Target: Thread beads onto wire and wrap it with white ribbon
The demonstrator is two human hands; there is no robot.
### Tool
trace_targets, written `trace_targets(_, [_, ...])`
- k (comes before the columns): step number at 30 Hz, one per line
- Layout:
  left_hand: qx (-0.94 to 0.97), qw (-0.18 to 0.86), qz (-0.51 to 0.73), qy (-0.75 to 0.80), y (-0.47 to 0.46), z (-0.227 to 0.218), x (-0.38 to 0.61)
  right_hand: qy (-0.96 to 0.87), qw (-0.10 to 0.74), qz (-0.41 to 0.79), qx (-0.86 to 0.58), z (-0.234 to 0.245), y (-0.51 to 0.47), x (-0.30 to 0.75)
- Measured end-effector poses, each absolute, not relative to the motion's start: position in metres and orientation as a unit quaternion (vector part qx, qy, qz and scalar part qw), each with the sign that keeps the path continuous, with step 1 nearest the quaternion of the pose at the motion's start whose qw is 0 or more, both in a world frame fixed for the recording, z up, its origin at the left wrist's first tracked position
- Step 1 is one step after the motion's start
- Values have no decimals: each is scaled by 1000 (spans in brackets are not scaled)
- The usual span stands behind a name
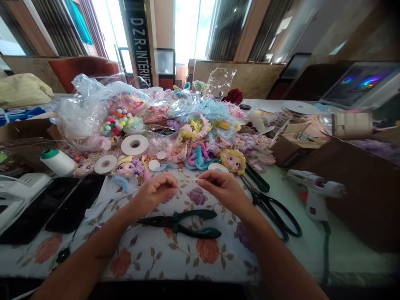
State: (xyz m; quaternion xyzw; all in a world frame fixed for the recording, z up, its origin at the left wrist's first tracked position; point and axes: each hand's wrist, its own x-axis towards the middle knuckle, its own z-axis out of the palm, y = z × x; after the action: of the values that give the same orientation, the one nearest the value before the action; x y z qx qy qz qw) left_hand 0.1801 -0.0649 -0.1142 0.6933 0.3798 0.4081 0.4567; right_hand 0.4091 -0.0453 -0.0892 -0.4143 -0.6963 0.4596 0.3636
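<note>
Over the flowered cloth [150, 256], my left hand [159, 189] and my right hand [218, 189] face each other a short gap apart. The fingers of both are pinched closed. Whatever lies between the fingertips is too small to make out. Just below the hands rest needle-nose pliers [179, 223] with dark green handles, lying crosswise. Black scissors [271, 208] are beside my right wrist. Beyond my fingers sit a doll head with yellow curls [233, 160], another with purple and yellow hair [126, 166], and a twist of blue and pink yarn [200, 157].
A white glue gun [315, 191] stands at right by a cardboard box [359, 196]. Ribbon spools [135, 144], pompoms [115, 123] and plastic bags [81, 104] pile up at the back. Left are a thread cone [58, 162] and a black phone [75, 204].
</note>
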Motion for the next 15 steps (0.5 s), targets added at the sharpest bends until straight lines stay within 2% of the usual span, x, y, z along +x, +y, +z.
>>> trace_targets(3, [618,435,530,386,-58,-110,162,-649,402,474,-439,-83,-37,428])
trace_targets(6, [539,464,613,344,-55,-102,145,-594,458,492,-442,-79,-31,445])
trace_targets(10, [490,483,655,313,-55,-94,133,-551,550,447,-440,-77,-26,457])
trace_targets(15, [438,487,686,316,-50,-98,130,-478,624,424,-450,-78,-21,458])
